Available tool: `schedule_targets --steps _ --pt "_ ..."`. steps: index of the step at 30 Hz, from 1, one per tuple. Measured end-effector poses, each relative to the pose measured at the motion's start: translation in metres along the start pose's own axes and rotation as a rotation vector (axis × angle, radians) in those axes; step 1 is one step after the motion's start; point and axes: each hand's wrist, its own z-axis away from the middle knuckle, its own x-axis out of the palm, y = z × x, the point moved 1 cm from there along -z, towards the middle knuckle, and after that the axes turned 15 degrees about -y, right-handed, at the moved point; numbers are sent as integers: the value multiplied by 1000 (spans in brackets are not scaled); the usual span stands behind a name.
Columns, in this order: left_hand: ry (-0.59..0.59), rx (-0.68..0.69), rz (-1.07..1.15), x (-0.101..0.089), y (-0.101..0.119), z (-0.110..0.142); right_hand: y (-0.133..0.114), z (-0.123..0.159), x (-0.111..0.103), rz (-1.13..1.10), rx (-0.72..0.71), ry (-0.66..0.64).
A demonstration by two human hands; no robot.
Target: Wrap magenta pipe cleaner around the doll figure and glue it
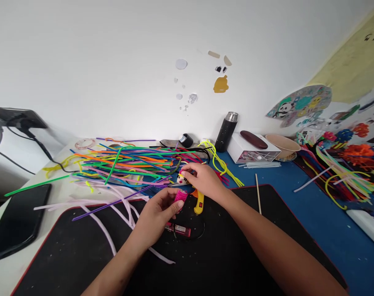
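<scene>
My left hand (159, 213) pinches a bright pink, ridged cylinder (181, 198) that looks like coiled pipe cleaner, held upright over the black mat (230, 246). Just above it, the fingers of my right hand (202, 176) are closed on a small white doll head (181, 179) with dark eyes, a red mouth and a pink and yellow top. Head and cylinder are close but apart. A yellow glue gun (199, 204) lies under my right wrist. Below my left fingers is a pink item with a label (182, 230), partly hidden, with a thin black cord beside it.
A large heap of coloured pipe cleaners (134, 164) covers the back left, with pale pink strands (103, 230) reaching onto the mat. Behind stand a black thermos (226, 132) and a white drawer box (248, 150). A wooden stick (258, 193) and a black phone (17, 226) lie at the sides.
</scene>
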Motion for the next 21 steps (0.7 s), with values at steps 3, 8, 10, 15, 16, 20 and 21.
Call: schedule_targets --steps 3,8,10,15,16,20,21 --pt "-2 -5 8 0 0 0 -5 -5 1 103 -11 -51" --pt "-8 -4 37 -1 -1 0 -11 -14 2 249 -52 -128" --pt "-15 0 40 -2 -2 0 -13 -18 3 332 -52 -162" --pt "-29 -3 38 -1 -5 0 -20 -27 4 471 -14 -237" --pt "-32 -6 38 -1 -6 1 -22 -29 4 479 -8 -244" --pt "-42 -10 53 1 -9 1 -26 -33 2 525 7 -274" --pt "-44 -10 57 2 -9 1 -26 -34 2 533 10 -275"
